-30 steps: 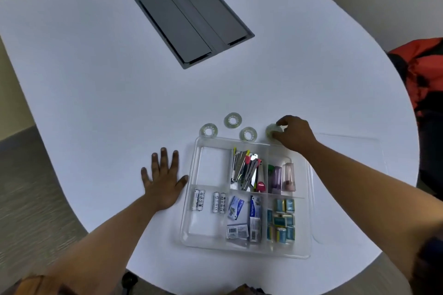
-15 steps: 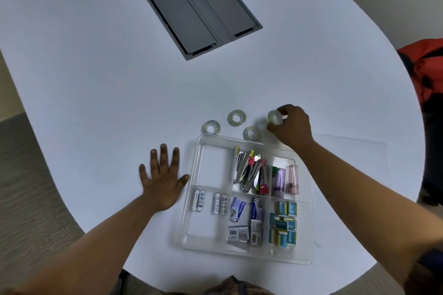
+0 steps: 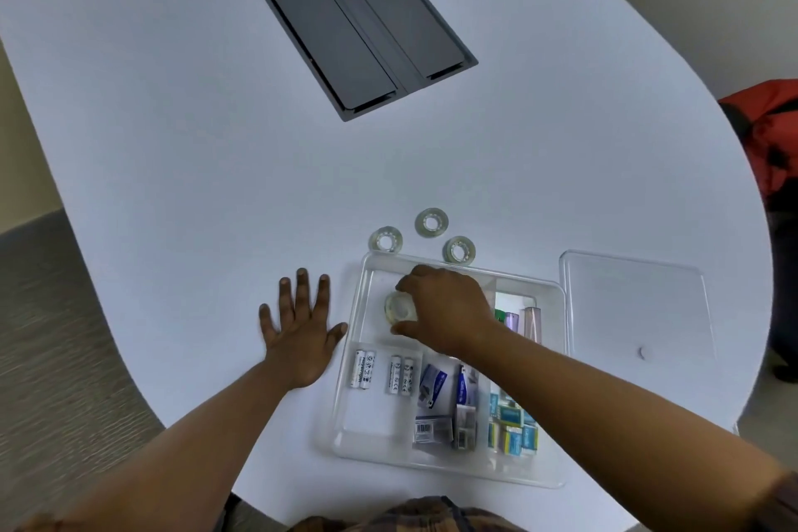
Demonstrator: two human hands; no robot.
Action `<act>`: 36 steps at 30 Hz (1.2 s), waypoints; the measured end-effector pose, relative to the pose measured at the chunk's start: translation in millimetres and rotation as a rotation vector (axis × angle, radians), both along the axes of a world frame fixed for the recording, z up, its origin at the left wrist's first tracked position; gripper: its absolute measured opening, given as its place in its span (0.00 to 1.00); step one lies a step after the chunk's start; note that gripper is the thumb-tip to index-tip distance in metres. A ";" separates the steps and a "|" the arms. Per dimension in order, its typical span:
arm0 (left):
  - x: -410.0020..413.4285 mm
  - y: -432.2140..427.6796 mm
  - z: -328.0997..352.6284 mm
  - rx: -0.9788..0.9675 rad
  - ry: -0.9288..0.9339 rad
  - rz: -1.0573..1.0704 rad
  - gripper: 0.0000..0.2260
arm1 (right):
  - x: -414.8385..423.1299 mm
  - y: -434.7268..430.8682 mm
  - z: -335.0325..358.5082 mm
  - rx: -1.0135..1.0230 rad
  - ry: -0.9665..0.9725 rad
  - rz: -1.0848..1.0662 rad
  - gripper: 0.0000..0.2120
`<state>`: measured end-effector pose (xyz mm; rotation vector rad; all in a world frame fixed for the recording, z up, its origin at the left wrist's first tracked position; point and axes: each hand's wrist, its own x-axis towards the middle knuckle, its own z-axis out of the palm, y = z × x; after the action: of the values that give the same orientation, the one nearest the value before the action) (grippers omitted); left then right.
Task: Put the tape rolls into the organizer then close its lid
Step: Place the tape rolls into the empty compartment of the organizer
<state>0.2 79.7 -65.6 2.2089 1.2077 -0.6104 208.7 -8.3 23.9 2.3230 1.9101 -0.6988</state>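
Observation:
A clear plastic organizer [image 3: 345, 423] with several compartments sits near the table's front edge. My right hand [image 3: 444, 311] is over its far-left compartment and grips a clear tape roll [image 3: 399, 309] between thumb and fingers. Three more clear tape rolls lie flat on the table just beyond the organizer: one on the left [image 3: 385, 239], one farther back [image 3: 431, 222], one on the right [image 3: 459, 250]. My left hand [image 3: 302, 326] lies flat on the table with fingers spread, its thumb by the organizer's left wall. The clear lid [image 3: 634, 315] lies to the organizer's right.
Batteries [image 3: 382, 369], small boxes and stationery fill the other organizer compartments. A dark grey cable hatch [image 3: 365, 28] is set into the white table [image 3: 172, 143] farther back. A red object [image 3: 773, 134] stands past the table's right edge.
My right hand has picked up the rightmost tape roll from the table and carried it left and toward me, over the organizer's far-left compartment. My left hand has stayed flat.

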 end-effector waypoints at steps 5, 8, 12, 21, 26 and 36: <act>0.1 -0.6 0.2 0.002 -0.010 -0.005 0.33 | -12.2 8.5 -6.8 -0.090 -0.147 0.119 0.23; -1.1 -0.2 0.4 0.003 -0.013 -0.004 0.33 | -15.2 9.7 -7.8 -0.111 -0.168 0.151 0.22; -0.7 0.1 0.9 0.003 -0.023 -0.008 0.33 | -10.0 9.0 -9.0 -0.136 -0.183 0.237 0.21; 1.8 -0.4 4.2 -0.006 -0.018 -0.009 0.33 | 17.1 13.1 5.5 -0.046 0.091 0.020 0.19; 3.6 -0.2 2.7 -0.002 -0.022 -0.010 0.33 | 60.6 21.8 13.3 0.323 0.235 -0.496 0.04; 0.7 -0.4 1.4 -0.003 -0.015 -0.003 0.32 | 108.1 26.7 -26.8 -0.015 0.155 -0.755 0.18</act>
<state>0.9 79.3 -64.2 2.2090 1.1953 -0.5952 316.8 18.4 -2.9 3.0466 0.9955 -0.9432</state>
